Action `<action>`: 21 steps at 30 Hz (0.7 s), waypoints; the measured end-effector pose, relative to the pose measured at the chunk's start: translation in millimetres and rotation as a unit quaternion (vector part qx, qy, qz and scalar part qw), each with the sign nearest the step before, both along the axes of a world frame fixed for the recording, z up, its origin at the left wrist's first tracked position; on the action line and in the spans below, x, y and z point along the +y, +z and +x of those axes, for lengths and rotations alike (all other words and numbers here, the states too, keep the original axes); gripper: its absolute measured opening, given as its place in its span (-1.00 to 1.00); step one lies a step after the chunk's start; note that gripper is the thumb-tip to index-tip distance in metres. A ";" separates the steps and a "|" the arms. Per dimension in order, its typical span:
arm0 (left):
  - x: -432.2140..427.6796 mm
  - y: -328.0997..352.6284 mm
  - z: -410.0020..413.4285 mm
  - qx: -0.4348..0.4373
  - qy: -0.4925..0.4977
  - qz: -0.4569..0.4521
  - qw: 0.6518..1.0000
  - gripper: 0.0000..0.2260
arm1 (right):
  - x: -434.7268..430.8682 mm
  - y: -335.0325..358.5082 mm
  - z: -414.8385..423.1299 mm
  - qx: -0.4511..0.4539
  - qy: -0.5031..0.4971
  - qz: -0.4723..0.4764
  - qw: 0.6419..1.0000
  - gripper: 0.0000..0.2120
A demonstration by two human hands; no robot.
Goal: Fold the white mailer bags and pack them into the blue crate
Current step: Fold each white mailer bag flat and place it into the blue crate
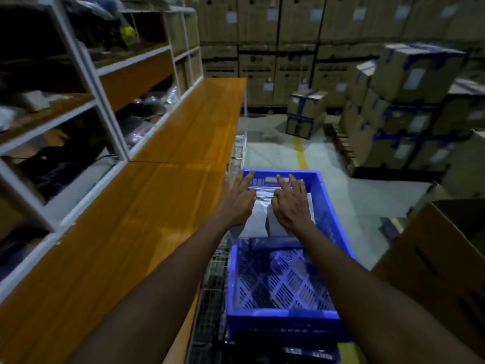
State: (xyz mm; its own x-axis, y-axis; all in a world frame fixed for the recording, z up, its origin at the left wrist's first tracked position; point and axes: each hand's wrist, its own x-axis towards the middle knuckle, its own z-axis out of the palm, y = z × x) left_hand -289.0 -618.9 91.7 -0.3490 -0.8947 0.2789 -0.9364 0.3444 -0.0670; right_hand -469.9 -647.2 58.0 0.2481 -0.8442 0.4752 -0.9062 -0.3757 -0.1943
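White mailer bags (pixel 259 219) lie stacked inside the far blue crate (pixel 324 195), to the right of the orange table. Both my arms reach forward over that crate. My left hand (pixel 240 198) lies on the left edge of the bags, fingers stretched out straight toward the crate's far wall. Over the right part of the bags my right hand (pixel 290 203) presses down with its fingers spread and straight. A nearer blue crate (pixel 283 315) sits below my forearms and shows only its perforated floor.
A long orange table (pixel 147 214) runs along my left, backed by white shelving (pixel 110 119) with dark items. A wire rack (pixel 212 292) carries the crates. Cardboard boxes (pixel 409 114) stand on pallets ahead and right; a large open carton (pixel 446 258) is close on my right.
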 end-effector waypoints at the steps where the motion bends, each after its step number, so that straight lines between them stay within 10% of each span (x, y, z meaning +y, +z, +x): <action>1: -9.2 -5.2 -11.5 -0.008 -0.005 0.015 1.000 -0.75 | -5.3 -8.2 -11.7 0.004 -0.009 -0.007 1.000 -0.50; 21: -54.3 -116.4 -57.7 -0.066 0.019 0.173 0.983 -0.81 | -43.8 -127.8 -76.7 0.096 0.011 0.195 0.976 -0.47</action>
State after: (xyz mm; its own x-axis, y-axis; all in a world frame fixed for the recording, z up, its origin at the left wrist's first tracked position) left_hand -346.7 -673.2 -24.7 -0.3254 -0.9414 -0.0894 -0.9403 0.3321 -0.0742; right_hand -546.6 -691.0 -69.8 0.3203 -0.9453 0.0612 -0.9329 -0.3261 -0.1532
